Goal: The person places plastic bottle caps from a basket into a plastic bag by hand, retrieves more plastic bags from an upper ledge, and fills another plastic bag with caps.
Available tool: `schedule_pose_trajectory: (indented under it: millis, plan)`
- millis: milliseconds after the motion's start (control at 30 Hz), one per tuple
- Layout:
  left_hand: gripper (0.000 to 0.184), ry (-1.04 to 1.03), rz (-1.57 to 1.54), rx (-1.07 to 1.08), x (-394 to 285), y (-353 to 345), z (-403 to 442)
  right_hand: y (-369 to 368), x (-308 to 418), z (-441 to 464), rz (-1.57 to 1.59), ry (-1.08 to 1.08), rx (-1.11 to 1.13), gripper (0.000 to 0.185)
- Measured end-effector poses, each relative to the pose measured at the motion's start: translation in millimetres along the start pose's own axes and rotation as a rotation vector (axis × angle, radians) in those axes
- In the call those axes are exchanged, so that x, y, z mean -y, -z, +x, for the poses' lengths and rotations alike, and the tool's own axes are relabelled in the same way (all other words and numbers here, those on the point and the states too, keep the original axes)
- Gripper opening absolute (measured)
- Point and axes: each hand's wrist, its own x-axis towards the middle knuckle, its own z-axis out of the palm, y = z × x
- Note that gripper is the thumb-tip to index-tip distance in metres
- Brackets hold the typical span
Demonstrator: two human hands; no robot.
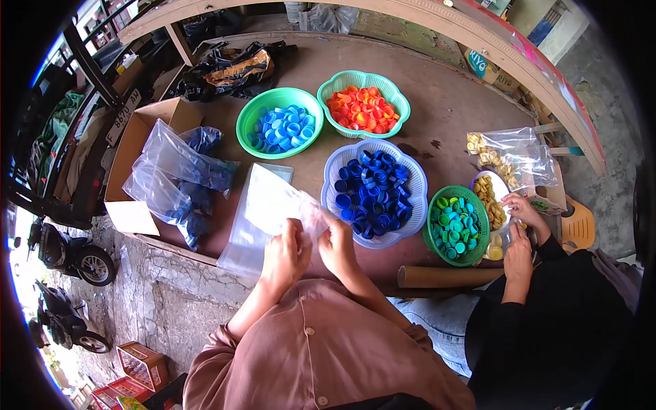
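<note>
My left hand (287,251) has its fingers curled in a pinch on a clear plastic bag (256,222). At the other side of the same bag, my right hand (337,244) is closed on its edge. The bag spreads out flat and crinkled beyond my fingers, partly over a pale flat sheet (277,172). To the right of my hands stands a lavender basket (328,195) of dark blue bottle caps (374,188). Further back are a green basin (242,130) of light blue caps (283,128) and a pale green basket (403,102) of orange-red caps (362,109).
Left, a cardboard box (130,150) holds bagged blue items (198,184). A green basket (432,239) of green and teal caps stands right. Beside it, a co-worker's hands (519,246) are at a white bowl with yellow caps (488,195). A brown tube (444,277) lies along the front edge.
</note>
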Motion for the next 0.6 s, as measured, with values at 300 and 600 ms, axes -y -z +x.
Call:
schedule_pose_trajectory:
  millis: [300, 600]
  plan:
    - [0.092, -0.359, 0.201, 0.237, -3.3, 33.0, 14.7, 28.0, 21.3, 6.3, -0.106, 0.085, 0.406, 0.032]
    - [0.072, -0.338, 0.033, 0.349, -3.9, 28.9, 21.0, 29.7, 29.5, 1.9, -0.146, 0.162, 0.557, 0.020]
